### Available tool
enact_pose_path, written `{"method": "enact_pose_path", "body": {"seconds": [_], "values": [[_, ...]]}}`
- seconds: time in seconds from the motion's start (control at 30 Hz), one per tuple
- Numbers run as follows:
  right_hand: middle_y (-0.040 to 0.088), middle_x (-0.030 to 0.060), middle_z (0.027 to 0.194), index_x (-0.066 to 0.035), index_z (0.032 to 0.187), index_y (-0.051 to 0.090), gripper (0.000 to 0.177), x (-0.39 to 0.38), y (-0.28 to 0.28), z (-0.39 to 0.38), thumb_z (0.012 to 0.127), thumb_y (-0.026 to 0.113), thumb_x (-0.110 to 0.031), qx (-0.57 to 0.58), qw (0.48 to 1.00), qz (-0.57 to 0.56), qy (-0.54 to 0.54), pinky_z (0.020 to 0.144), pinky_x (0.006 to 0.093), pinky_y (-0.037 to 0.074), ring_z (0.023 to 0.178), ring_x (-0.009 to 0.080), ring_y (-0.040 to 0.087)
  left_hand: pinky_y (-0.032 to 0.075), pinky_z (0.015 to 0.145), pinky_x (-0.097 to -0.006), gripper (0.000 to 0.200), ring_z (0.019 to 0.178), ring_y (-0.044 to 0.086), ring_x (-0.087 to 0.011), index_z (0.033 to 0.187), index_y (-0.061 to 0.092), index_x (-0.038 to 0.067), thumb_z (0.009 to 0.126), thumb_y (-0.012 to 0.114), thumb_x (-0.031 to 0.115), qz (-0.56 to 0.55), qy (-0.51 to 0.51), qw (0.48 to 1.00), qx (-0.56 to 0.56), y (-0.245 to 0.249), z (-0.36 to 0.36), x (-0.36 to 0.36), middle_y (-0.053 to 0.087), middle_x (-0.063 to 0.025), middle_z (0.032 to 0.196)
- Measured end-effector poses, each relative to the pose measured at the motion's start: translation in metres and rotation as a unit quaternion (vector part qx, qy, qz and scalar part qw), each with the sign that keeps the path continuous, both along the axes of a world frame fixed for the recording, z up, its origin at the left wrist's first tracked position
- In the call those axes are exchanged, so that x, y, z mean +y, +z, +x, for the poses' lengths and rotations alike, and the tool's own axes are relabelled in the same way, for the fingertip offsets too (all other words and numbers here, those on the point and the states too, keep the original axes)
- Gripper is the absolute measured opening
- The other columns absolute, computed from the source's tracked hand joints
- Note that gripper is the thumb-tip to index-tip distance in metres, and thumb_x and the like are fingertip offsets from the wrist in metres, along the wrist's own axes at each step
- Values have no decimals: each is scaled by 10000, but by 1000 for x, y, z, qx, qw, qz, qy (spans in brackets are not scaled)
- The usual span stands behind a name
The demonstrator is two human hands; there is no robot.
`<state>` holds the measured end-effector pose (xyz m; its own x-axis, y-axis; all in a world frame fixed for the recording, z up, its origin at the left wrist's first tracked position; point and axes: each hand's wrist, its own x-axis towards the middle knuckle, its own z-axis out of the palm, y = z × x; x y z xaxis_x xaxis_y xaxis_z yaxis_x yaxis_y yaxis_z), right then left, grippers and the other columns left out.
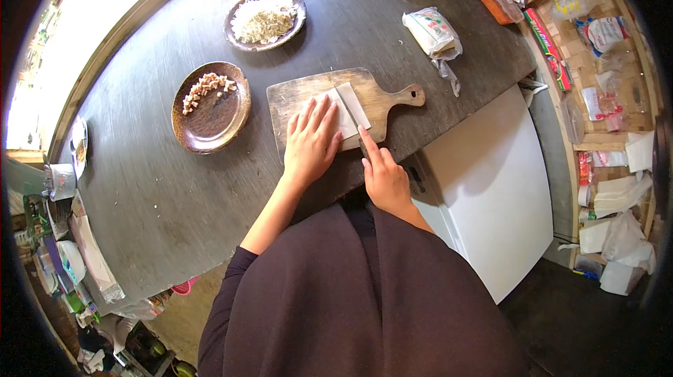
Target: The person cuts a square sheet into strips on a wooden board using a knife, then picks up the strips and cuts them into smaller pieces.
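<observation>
On the wooden cutting board lies a flat, pale, square-edged stack or slab; its exact kind I cannot make out. My left hand rests on its left part, fingers stretched out and flat. My right hand is wrapped round the handle of a knife, index finger extended along it. The blade lies across the pale slab, with a strip of it to the right of the blade. Left of the board, a brown plate holds small diced brownish pieces.
A second brown plate bears a heap of pale shreds. A white plastic packet lies at the upper right. The dark table has a curved far edge. A white surface stands below at right, beside cluttered wooden shelves.
</observation>
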<state>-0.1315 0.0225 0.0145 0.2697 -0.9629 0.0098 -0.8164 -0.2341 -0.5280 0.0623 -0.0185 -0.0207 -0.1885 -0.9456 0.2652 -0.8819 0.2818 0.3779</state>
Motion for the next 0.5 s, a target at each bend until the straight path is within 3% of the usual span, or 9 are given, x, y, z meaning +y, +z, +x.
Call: {"method": "enact_pose_path", "body": {"seconds": [0.5], "values": [[564, 168, 897, -253, 1592, 323, 672, 1, -3, 0, 977, 581, -166, 27, 1000, -14, 7, 616, 495, 561, 661, 393, 655, 268, 1184, -495, 594, 1483, 340, -327, 1488, 467, 75, 958, 599, 308, -2, 1, 1000, 7, -2, 0, 0, 400, -127, 1591]]}}
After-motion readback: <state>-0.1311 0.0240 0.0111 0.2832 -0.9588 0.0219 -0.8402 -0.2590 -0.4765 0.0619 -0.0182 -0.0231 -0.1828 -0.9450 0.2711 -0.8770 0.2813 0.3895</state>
